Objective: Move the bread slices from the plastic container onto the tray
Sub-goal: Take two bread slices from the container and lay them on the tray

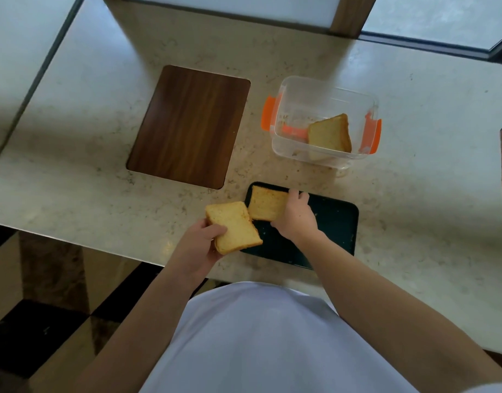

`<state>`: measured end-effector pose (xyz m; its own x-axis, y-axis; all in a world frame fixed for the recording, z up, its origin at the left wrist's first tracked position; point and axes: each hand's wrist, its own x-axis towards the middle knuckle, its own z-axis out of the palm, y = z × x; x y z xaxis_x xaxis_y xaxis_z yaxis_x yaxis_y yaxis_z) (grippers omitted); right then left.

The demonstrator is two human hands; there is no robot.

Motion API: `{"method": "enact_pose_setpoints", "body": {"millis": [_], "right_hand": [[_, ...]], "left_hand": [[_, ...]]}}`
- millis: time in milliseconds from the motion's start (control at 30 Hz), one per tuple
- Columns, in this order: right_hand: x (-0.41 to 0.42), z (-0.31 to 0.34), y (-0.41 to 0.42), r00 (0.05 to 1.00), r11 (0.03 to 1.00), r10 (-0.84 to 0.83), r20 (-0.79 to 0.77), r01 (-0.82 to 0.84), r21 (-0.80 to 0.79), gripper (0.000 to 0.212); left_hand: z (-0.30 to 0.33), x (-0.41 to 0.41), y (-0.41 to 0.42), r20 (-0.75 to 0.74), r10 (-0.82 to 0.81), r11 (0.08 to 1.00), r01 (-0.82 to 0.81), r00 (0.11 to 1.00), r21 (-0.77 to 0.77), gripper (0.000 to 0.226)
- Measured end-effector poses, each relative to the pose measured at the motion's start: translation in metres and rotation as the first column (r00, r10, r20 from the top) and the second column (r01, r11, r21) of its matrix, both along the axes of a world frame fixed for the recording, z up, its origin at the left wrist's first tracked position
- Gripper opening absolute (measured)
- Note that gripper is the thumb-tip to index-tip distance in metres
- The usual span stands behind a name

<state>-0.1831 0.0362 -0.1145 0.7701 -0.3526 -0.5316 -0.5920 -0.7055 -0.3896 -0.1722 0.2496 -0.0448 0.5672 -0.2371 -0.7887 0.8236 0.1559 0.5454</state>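
1. A slice of bread (265, 207) lies flat on the far left corner of a dark tray (336, 222), its long axis running left to right. The right hand (296, 215) rests on its right edge, fingers curled over it; whether they grip or merely press, I cannot tell.
2. The left hand (204, 239) grasps a second slice (234, 226), possibly a small stack, over the tray's near left edge. Its long axis slants from far left to near right.
3. One more slice (330, 134) leans tilted in the clear plastic container (323, 89) with orange clips, just beyond the tray.
4. Judged step: placing slices on the tray. The next move likely calls for setting down the held bread beside the first slice, then fetching the last slice from the container.
5. A wooden board (188, 126) lies to the left on the pale stone counter (102, 180).
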Motion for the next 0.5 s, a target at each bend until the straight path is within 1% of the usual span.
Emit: {"method": "enact_pose_setpoints", "body": {"millis": [100, 233, 400, 500], "right_hand": [[0.009, 0.001, -0.001, 1.0, 1.0, 0.006, -0.021, -0.006, -0.015, 0.081], [0.015, 0.003, -0.003, 0.999, 1.0, 0.001, -0.048, -0.001, -0.02, 0.073], [0.011, 0.004, -0.004, 0.999, 0.999, -0.023, -0.038, 0.024, 0.031, 0.075], [0.005, 0.005, -0.006, 1.0, 1.0, 0.01, -0.015, -0.01, 0.03, 0.076]], "left_hand": [[0.001, -0.001, 0.002, 0.003, -0.007, 1.0, 0.007, 1.0, 0.015, 0.039], [0.0, -0.002, 0.005, 0.005, -0.009, 0.999, 0.008, 1.0, 0.04, 0.039], [-0.003, -0.002, 0.004, 0.002, -0.017, 0.999, 0.017, 1.0, 0.039, 0.033], [-0.005, -0.001, 0.0, -0.005, -0.044, 0.997, 0.044, 0.999, 0.056, 0.033]]}}
